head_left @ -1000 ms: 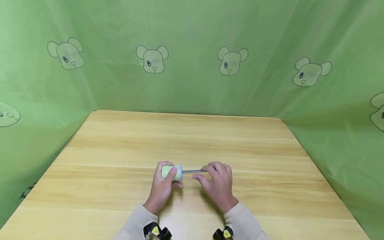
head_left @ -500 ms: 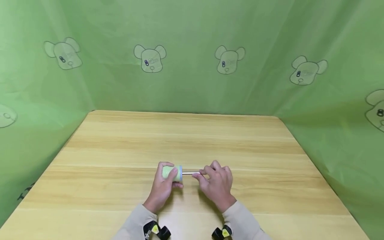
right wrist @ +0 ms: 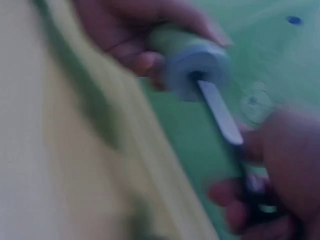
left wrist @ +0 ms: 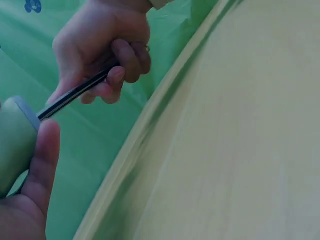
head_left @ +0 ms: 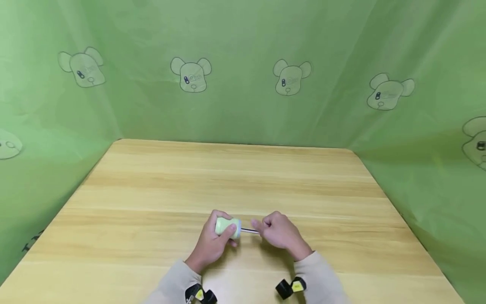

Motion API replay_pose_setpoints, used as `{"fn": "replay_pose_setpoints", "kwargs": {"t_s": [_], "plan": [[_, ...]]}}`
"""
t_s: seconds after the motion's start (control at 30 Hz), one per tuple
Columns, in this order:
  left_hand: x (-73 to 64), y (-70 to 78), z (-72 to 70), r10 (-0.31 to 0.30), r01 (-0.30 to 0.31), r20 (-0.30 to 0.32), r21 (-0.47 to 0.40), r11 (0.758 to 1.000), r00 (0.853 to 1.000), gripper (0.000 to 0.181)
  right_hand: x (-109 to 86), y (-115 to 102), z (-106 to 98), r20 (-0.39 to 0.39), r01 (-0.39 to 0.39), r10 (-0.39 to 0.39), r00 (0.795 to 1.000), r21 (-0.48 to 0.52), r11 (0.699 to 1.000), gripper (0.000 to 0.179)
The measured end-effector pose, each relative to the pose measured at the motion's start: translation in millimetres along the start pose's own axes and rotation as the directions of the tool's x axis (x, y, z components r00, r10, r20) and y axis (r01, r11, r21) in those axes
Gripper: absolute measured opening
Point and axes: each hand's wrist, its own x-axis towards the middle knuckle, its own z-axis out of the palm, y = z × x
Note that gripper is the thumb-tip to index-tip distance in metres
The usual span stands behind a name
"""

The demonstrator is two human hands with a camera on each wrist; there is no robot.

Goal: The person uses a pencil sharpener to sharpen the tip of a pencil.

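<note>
My left hand (head_left: 212, 242) grips a light green barrel-shaped pencil sharpener (head_left: 224, 226) above the table, its thumb along the side. The sharpener's pale blue end faces right. A dark pencil (head_left: 249, 231) with a shiny stripe has its tip inside the hole there; the right wrist view shows this pencil (left wrist: 75, 97) (right wrist: 218, 112) entering the round opening. My right hand (head_left: 281, 230) holds the pencil's other end, fingers curled round it and thumb extended along it toward the sharpener (right wrist: 200, 65). The pencil's far end is hidden in that hand, and the right wrist view is blurred.
Both hands are over the near middle of a light wooden table (head_left: 235, 177). Green cloth (head_left: 243, 114) printed with bear heads hangs behind and at both sides. Black wrist cameras (head_left: 286, 289) sit on the sleeves.
Both hands, with sharpener and pencil, have shifted right and slightly nearer. My right hand has rolled over and changed its hold, its fingers now more curled. The pencil still sits in the sharpener.
</note>
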Motion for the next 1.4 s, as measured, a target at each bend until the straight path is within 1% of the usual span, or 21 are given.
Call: {"fn": "replay_pose_setpoints", "kwargs": {"t_s": [0.1, 0.17, 0.2, 0.23, 0.27, 0.4, 0.43, 0.47, 0.5, 0.57, 0.63, 0.7, 0.8, 0.9, 1.1, 1.17, 1.23, 1.3, 1.33, 1.37, 1.4], "plan": [[-0.8, 1.0, 0.2, -0.001, 0.001, -0.044, 0.011, 1.0, 0.999, 0.023, 2.7, 3.1, 7.8, -0.118, 0.06, -0.067, 0.991, -0.064, 0.996, 0.055], [0.1, 1.9, -0.9, -0.029, 0.029, -0.09, 0.006, 1.0, 0.996, 0.023, 3.3, 4.7, 13.9, -0.236, 0.136, -0.156, 0.959, -0.101, 0.986, 0.047], [0.9, 2.6, -1.6, -0.051, 0.051, -0.112, -0.006, 0.999, 0.992, 0.023, 3.5, 5.5, 16.2, -0.294, 0.183, -0.209, 0.933, -0.112, 0.977, 0.041], [1.6, 3.2, -2.5, -0.072, 0.07, -0.129, -0.025, 0.997, 0.989, 0.024, 3.5, 6.2, 18.3, -0.358, 0.236, -0.266, 0.895, -0.126, 0.964, 0.034], [2.3, 3.6, -3.2, -0.098, 0.092, -0.146, -0.044, 0.995, 0.984, 0.026, 3.9, 7.3, 20.4, -0.423, 0.293, -0.326, 0.846, -0.143, 0.945, 0.026], [4.9, 4.0, -6.8, -0.197, 0.168, -0.213, -0.15, 0.974, 0.957, 0.034, 8.9, 10.1, 25.0, -0.617, 0.485, -0.508, 0.601, -0.224, 0.846, 0.007], [5.3, 3.8, -7.3, -0.215, 0.179, -0.224, -0.171, 0.969, 0.951, 0.036, 9.6, 10.7, 25.2, -0.638, 0.513, -0.533, 0.556, -0.241, 0.824, 0.01], [5.7, 3.7, -7.9, -0.232, 0.191, -0.236, -0.186, 0.964, 0.943, 0.037, 10.2, 11.2, 25.3, -0.649, 0.532, -0.55, 0.526, -0.254, 0.808, 0.014], [6.0, 3.6, -8.7, -0.243, 0.196, -0.246, -0.2, 0.96, 0.938, 0.037, 10.6, 11.5, 25.4, -0.651, 0.545, -0.561, 0.511, -0.26, 0.797, 0.019], [6.8, 3.4, -10.5, -0.258, 0.202, -0.255, -0.227, 0.953, 0.932, 0.037, 11.1, 12.3, 25.8, -0.633, 0.554, -0.58, 0.512, -0.273, 0.787, 0.025], [7.4, 3.9, -12.3, -0.265, 0.204, -0.253, -0.243, 0.948, 0.93, 0.037, 11.4, 12.7, 26.9, -0.601, 0.556, -0.598, 0.53, -0.286, 0.781, 0.026], [8.1, 4.5, -13.8, -0.278, 0.211, -0.249, -0.264, 0.941, 0.928, 0.037, 12.0, 13.2, 29.0, -0.577, 0.561, -0.615, 0.537, -0.301, 0.771, 0.021], [8.5, 5.6, -14.8, -0.297, 0.226, -0.242, -0.281, 0.933, 0.924, 0.036, 12.6, 12.8, 33.1, -0.58, 0.555, -0.629, 0.518, -0.332, 0.763, 0.017], [8.1, 6.0, -13.6, -0.309, 0.237, -0.233, -0.292, 0.927, 0.922, 0.033, 13.0, 12.2, 36.8, -0.618, 0.545, -0.633, 0.466, -0.363, 0.756, 0.027], [7.2, 6.5, -10.4, -0.303, 0.237, -0.199, -0.3, 0.924, 0.932, 0.032, 17.9, 9.0, 37.3, -0.693, 0.559, -0.651, 0.31, -0.421, 0.715, 0.031], [6.2, 6.1, -9.3, -0.294, 0.231, -0.193, -0.294, 0.928, 0.936, 0.032, 18.2, 9.3, 36.8, -0.698, 0.565, -0.652, 0.295, -0.422, 0.709, 0.037], [5.6, 6.1, -8.8, -0.283, 0.224, -0.185, -0.285, 0.932, 0.941, 0.032, 18.3, 10.0, 36.4, -0.698, 0.562, -0.652, 0.296, -0.425, 0.71, 0.039], [5.4, 6.0, -8.6, -0.267, 0.214, -0.171, -0.275, 0.937, 0.948, 0.034, 17.4, 10.7, 35.8, -0.695, 0.533, -0.646, 0.315, -0.434, 0.727, 0.037], [5.4, 6.0, -8.6, -0.26, 0.21, -0.167, -0.268, 0.94, 0.951, 0.035, 16.3, 11.1, 35.5, -0.689, 0.509, -0.64, 0.339, -0.438, 0.741, 0.036], [5.5, 6.0, -8.7, -0.254, 0.207, -0.163, -0.26, 0.943, 0.953, 0.036, 14.7, 11.3, 35.0, -0.678, 0.481, -0.632, 0.376, -0.44, 0.758, 0.035], [5.5, 5.9, -8.8, -0.246, 0.202, -0.159, -0.25, 0.947, 0.956, 0.036, 12.4, 11.1, 34.1, -0.658, 0.451, -0.61, 0.442, -0.425, 0.785, 0.033]]}}
